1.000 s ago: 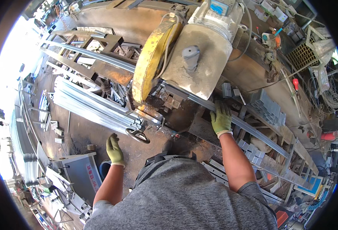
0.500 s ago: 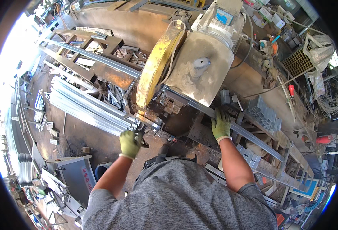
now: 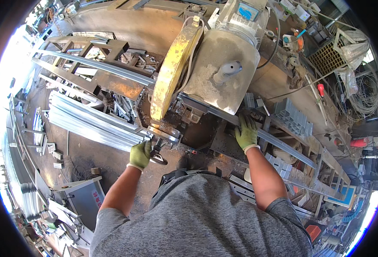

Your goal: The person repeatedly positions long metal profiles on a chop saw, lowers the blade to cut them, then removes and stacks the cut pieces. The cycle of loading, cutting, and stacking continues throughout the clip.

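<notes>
My left hand (image 3: 140, 154), in a green work glove, is closed beside the handwheel (image 3: 158, 159) of the saw's clamp; what its curled fingers hold, if anything, is hidden. Ends of a bundle of shiny metal profiles (image 3: 92, 120) lie just above that hand. My right hand (image 3: 246, 132), gloved alike, rests with fingers stretched out on a long grey metal bar (image 3: 283, 149). This bar runs under the dusty motor housing (image 3: 221, 70) of a cut-off saw. A yellow blade guard (image 3: 172, 73) covers the saw's blade.
A steel frame (image 3: 71, 64) carries another long bar left of the saw. Short offcuts (image 3: 124, 105) lie under it. Stacked square tubes (image 3: 292, 118) stand on the right bench. A grey cabinet (image 3: 85, 203) is at lower left, and coiled wire (image 3: 356, 98) hangs at far right.
My left hand has shifted slightly left, so more of the handwheel shows beside it. My right hand stays on the bar. The whole view has shifted a little.
</notes>
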Tool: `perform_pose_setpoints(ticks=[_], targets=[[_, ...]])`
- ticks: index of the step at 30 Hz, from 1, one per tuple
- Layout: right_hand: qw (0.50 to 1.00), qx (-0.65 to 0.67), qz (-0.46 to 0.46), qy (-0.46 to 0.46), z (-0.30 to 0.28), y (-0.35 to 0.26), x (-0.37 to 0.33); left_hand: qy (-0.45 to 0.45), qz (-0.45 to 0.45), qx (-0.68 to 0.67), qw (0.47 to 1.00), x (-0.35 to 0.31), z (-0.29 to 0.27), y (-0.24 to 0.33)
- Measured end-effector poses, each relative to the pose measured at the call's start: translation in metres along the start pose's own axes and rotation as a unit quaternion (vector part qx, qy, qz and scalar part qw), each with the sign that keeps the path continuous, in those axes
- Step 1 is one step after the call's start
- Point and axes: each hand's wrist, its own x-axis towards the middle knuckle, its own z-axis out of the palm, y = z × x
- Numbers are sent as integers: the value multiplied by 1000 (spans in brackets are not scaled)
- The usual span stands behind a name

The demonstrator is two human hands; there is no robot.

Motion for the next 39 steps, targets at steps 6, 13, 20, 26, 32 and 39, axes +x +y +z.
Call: perform_pose_setpoints(ticks=[6,13,20,26,32,39], targets=[[1000,-5,12,-7,-2,-5,0,-21,122,234,964,0,-5,40],[1000,-6,-3,-9,-5,-6,0,-4,89,206,974,-3,-6,45],[1000,-1,-7,-26,-8,-6,2,-2,64,195,979,-3,-8,54],[999,-23,-19,-18,-5,-4,0,-1,68,189,979,-2,-11,60],[998,-17,-10,-52,-11,-8,2,23,80,159,984,-5,-4,45],[998,37,3,-40,-20,-1,-4,-9,115,285,952,-7,10,26]])
